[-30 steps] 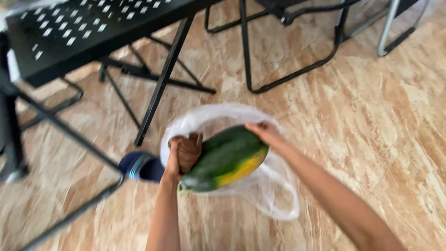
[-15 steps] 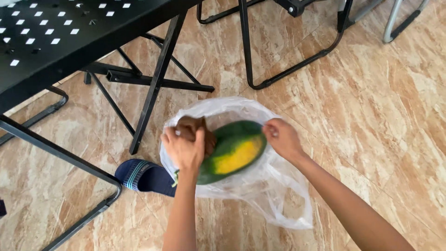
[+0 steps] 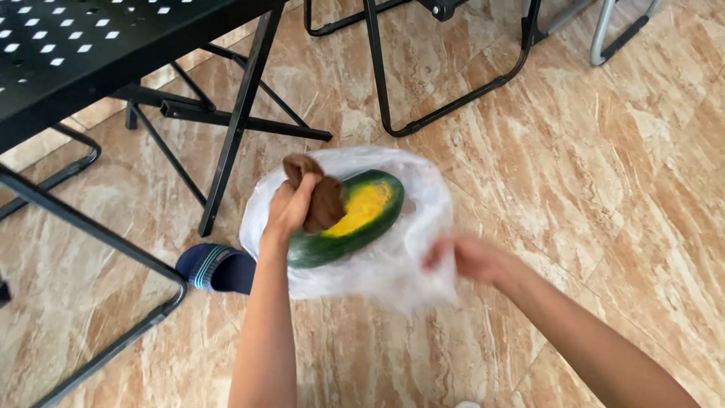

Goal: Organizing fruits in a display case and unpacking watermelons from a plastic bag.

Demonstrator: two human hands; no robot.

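Note:
My left hand [image 3: 289, 214] is closed around a lumpy brown object [image 3: 326, 201] at the mouth of a clear plastic bag [image 3: 411, 261]. A large green papaya with a yellow patch [image 3: 361, 217] lies inside the bag, just right of that hand and touching the brown object. My right hand [image 3: 472, 258], blurred by motion, grips the bag's lower right edge. The bag hangs above the floor between both hands.
A black perforated metal table [image 3: 91, 45] fills the upper left, its slanted legs [image 3: 234, 128] reaching the floor. Black and grey chair frames [image 3: 453, 98] stand at the top. A foot in a blue slipper [image 3: 215, 268] rests on the beige marble-pattern floor [image 3: 604, 189].
My right hand has dropped from the papaya's right end to the bag's lower right edge. My left hand has lifted the brown object slightly. The papaya now sits lower in the bag.

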